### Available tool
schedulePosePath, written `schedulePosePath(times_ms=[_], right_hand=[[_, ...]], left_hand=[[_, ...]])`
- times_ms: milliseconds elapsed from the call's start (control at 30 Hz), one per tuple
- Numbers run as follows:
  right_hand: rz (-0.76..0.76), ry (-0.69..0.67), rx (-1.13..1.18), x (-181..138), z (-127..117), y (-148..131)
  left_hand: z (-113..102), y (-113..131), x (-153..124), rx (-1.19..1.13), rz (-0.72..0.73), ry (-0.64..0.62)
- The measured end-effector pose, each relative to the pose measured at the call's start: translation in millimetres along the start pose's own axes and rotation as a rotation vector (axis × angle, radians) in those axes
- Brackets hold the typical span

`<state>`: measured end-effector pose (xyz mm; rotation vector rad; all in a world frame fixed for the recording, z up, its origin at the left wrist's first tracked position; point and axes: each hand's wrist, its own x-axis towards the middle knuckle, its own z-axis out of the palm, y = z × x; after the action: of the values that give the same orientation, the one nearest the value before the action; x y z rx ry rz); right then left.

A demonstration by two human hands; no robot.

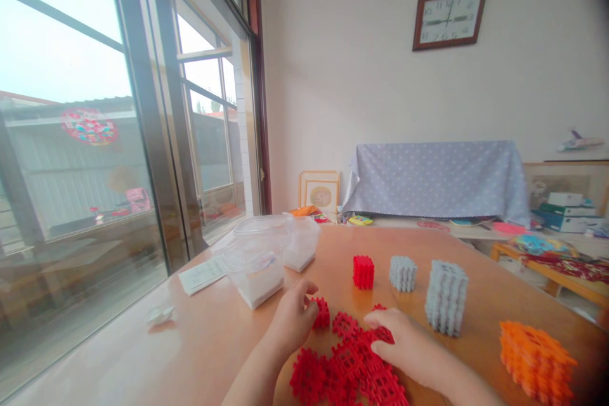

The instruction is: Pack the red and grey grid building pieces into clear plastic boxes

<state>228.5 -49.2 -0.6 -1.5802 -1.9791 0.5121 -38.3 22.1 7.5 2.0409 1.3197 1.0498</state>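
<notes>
Loose red square interlocking plastic pieces (pixel 349 361) lie in a pile close to me on the table. My left hand (pixel 295 317) is curled at the left of a short stack of red pieces (pixel 321 313), thumb and fingers against its side. Over the right of the pile, my right hand (pixel 404 339) has a red piece (pixel 382 334) between thumb and fingers. Beyond the hands stand a finished-looking red block (pixel 363 273), a small grey block (pixel 403 274), and a taller grey block (pixel 446 298). An orange block (pixel 537 361) sits at the right.
Clear plastic containers (pixel 259 279) stand at the back left, beside a printed sheet (pixel 202 275). Small white pieces (pixel 160 316) lie near the left edge of the wooden table (pixel 209 336). A large window (pixel 71 171) runs along the left.
</notes>
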Motion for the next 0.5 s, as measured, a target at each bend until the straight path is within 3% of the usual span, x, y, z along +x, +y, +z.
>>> schedulePosePath(times_ms=[367, 500], right_hand=[[0.012, 0.293, 0.066, 14, -4, 3], [0.056, 0.404, 0.263, 15, -10, 0]], left_hand=[[8, 12, -4, -0.009, 0.043, -0.123], [9, 16, -4, -0.037, 0.048, -0.130]])
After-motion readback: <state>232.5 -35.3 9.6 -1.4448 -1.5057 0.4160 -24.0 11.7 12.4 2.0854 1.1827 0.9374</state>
